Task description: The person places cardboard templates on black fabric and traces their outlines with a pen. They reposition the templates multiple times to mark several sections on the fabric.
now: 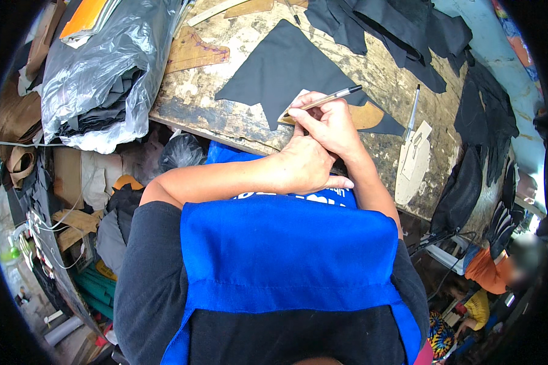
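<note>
My right hand grips a pen that slants up to the right, its tip end low over the black fabric. Beneath that hand lies a tan cardboard template, resting on the fabric with its middle covered. My left hand reaches across from the left and lies flat at the template's near side, below my right hand. Its thumb sticks out to the right, while the other fingers are partly hidden under my right hand. The fabric is a pointed, angular piece spread on the worn wooden table.
A brown template with purple marks lies left of the fabric. On the right are a second pen and a cream template. Black fabric pieces cover the far right. A plastic bag of dark material stands at the left.
</note>
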`<state>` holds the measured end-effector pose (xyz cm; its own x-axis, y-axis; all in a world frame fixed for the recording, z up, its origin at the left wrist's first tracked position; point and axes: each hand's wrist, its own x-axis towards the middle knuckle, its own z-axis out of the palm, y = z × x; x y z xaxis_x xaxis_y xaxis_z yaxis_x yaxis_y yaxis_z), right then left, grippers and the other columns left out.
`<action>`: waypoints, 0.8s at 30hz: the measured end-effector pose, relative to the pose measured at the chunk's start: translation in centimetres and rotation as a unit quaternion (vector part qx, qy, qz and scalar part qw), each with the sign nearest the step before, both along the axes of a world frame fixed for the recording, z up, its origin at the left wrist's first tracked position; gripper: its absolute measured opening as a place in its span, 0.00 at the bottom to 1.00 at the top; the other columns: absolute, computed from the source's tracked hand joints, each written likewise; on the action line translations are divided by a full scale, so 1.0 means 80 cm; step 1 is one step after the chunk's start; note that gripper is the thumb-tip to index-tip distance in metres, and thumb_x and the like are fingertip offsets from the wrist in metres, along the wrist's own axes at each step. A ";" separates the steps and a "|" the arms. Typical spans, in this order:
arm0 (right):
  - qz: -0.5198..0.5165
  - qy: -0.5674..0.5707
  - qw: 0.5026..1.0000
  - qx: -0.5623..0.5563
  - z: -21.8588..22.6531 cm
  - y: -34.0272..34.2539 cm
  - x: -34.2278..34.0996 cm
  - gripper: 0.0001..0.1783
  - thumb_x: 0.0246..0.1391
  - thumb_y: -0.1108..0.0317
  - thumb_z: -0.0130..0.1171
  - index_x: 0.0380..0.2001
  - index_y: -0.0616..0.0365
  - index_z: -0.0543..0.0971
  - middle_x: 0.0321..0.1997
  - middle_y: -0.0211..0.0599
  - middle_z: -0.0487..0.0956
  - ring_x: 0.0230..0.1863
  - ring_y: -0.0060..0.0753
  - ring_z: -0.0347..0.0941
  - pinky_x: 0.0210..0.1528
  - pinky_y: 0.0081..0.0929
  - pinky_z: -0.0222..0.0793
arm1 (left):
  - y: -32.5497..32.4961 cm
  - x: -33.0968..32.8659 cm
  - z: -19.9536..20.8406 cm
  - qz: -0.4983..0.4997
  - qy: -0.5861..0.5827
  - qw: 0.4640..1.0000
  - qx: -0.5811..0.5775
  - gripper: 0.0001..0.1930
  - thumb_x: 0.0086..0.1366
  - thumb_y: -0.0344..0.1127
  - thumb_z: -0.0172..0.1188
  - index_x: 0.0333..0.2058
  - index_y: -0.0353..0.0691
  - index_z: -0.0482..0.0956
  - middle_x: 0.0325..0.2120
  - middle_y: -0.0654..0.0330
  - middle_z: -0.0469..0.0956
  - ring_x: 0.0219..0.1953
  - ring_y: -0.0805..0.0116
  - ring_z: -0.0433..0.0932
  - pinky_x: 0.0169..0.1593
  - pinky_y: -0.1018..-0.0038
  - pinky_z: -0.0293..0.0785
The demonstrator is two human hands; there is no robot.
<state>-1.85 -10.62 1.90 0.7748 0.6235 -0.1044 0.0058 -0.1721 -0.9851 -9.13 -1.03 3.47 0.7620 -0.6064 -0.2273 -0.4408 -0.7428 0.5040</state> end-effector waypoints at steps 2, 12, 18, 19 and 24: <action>0.012 -0.032 0.999 -0.030 0.001 0.002 0.002 0.08 0.47 0.69 0.63 0.29 0.65 0.81 0.24 0.34 0.80 0.25 0.22 0.75 0.30 0.21 0.71 | 0.000 0.000 0.000 -0.003 -0.002 1.000 -0.004 0.43 0.62 0.68 0.37 0.53 0.27 0.68 0.52 0.35 0.67 0.59 0.35 0.58 0.58 0.38 0.47; 0.037 -0.225 0.970 -0.083 0.004 0.011 0.010 0.11 0.43 0.65 0.65 0.24 0.64 0.81 0.26 0.42 0.81 0.27 0.39 0.79 0.33 0.29 0.74 | -0.001 0.005 0.007 -0.029 0.022 0.998 0.043 0.44 0.62 0.69 0.36 0.53 0.26 0.68 0.49 0.37 0.70 0.55 0.36 0.64 0.55 0.40 0.55; -0.086 -0.247 0.959 -0.109 0.004 0.011 0.025 0.07 0.45 0.72 0.63 0.25 0.66 0.80 0.26 0.39 0.80 0.24 0.26 0.76 0.28 0.21 0.72 | -0.006 -0.002 -0.001 0.015 -0.080 0.994 0.072 0.48 0.59 0.71 0.38 0.56 0.25 0.63 0.53 0.37 0.67 0.60 0.34 0.56 0.58 0.38 0.53; -0.097 -0.251 0.956 -0.114 0.003 0.012 0.027 0.07 0.45 0.72 0.62 0.25 0.67 0.80 0.26 0.39 0.80 0.24 0.26 0.77 0.28 0.22 0.72 | -0.005 -0.003 -0.001 0.022 -0.086 0.994 0.065 0.48 0.59 0.71 0.38 0.56 0.24 0.63 0.54 0.37 0.66 0.61 0.34 0.55 0.58 0.38 0.53; -0.139 -0.225 0.956 -0.126 -0.003 0.014 0.031 0.06 0.47 0.73 0.61 0.26 0.67 0.79 0.26 0.40 0.80 0.25 0.28 0.77 0.29 0.22 0.72 | -0.005 0.006 0.006 0.014 -0.022 0.997 0.069 0.45 0.59 0.68 0.44 0.56 0.25 0.63 0.55 0.36 0.64 0.62 0.34 0.53 0.55 0.38 0.60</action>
